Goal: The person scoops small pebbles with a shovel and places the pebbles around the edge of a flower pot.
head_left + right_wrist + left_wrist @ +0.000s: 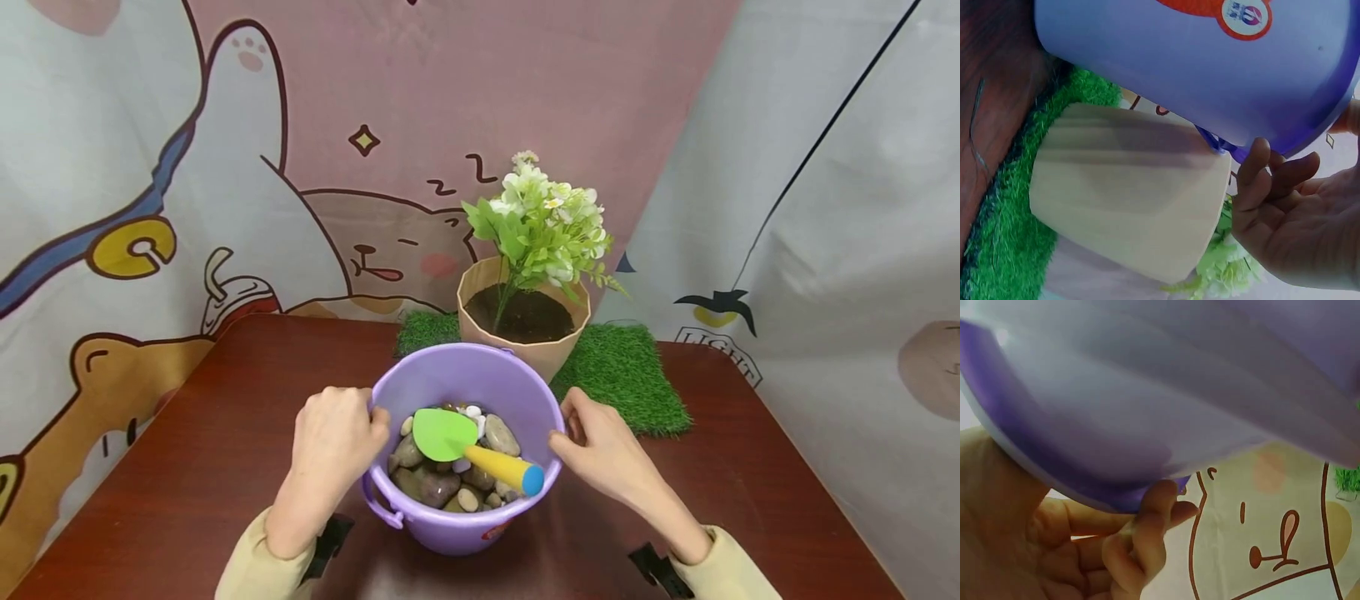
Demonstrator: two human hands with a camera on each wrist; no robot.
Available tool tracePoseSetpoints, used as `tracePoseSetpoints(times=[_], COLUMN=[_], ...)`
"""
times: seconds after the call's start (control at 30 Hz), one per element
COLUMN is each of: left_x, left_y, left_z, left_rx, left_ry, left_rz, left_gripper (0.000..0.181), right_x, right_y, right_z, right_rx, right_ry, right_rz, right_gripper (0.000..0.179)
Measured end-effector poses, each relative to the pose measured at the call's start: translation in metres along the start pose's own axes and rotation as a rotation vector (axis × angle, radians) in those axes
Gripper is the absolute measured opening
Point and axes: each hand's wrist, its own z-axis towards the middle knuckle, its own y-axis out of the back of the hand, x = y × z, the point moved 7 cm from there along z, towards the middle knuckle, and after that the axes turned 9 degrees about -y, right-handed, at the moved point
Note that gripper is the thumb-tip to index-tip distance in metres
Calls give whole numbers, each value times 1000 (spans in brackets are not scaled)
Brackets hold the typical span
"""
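Observation:
A purple bucket (457, 533) stands in the middle of the head view, in front of the flower pot. Inside it lie several stones (437, 487), with a toy trowel (501, 467) on top: green blade, yellow handle, blue end. My left hand (337, 437) grips the bucket's left rim; in the left wrist view its fingers (1159, 499) curl beneath the rim. On the opposite side my right hand (607, 450) holds the right rim, thumb over it and fingers (1254, 178) bent under it in the right wrist view. The bucket's handle (384, 504) hangs at the left side.
Behind the bucket, a beige pot (555, 358) holds dark soil and white artificial flowers (551, 208). The pot stands on a green turf mat (637, 375) on the brown table (247, 400). A printed cartoon cloth (585, 75) hangs behind the table.

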Motion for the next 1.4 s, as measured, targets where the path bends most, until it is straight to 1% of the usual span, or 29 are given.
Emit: tracePoseSetpoints(times=[0.13, 0.27, 0.5, 0.6, 0.67, 0.9, 0.97, 1.07, 1.13, 1.2, 1.23, 1.3, 1.33, 1.4], left_x=[-5, -9, -18, -23, -26, -38, -42, -48, -51, -52, -53, -54, -54, -55], left_y=[-3, -7, -18, -22, -25, -32, -35, -36, -36, -36, -35, -35, -35, -35], left_z=[2, 5, 11, 13, 14, 17, 19, 21, 21, 21, 20, 19, 19, 18], left_rx=[1, 2, 4, 7, 8, -28, -36, -51, -62, -69, -72, -74, -74, -70], left_ry=[-25, -45, -75, -84, -90, -128, -142, -153, -150, -144, -142, -136, -134, -133], left_rz=[-4, -19, -70, -90, -106, -144, -149, -142, -128, -108, -98, -82, -76, -76], left_gripper=[27, 27, 28, 29, 28, 17, 19, 25, 27, 27, 26, 24, 22, 21], right_x=[-5, -9, -17, -23, -26, -37, -41, -46, -47, -44, -39, -23, -12, 14], right_y=[4, 9, 19, 23, 26, 38, 42, 44, 45, 47, 51, 58, 62, 64], right_z=[-2, -5, -11, -13, -15, -18, -19, -20, -19, -19, -19, -19, -20, -23], right_rx=[25, 43, 65, 70, 71, 53, 43, 52, 70, 76, 60, 3, -32, -91], right_ry=[-39, -58, -101, -105, -93, -63, -65, -80, -120, -162, -173, -168, -137, -41], right_rz=[-33, -58, -83, -92, -86, -70, -76, -87, -119, -178, -218, -299, -325, -361], right_gripper=[15, 15, 15, 15, 15, 16, 16, 14, 12, 11, 12, 14, 16, 18])
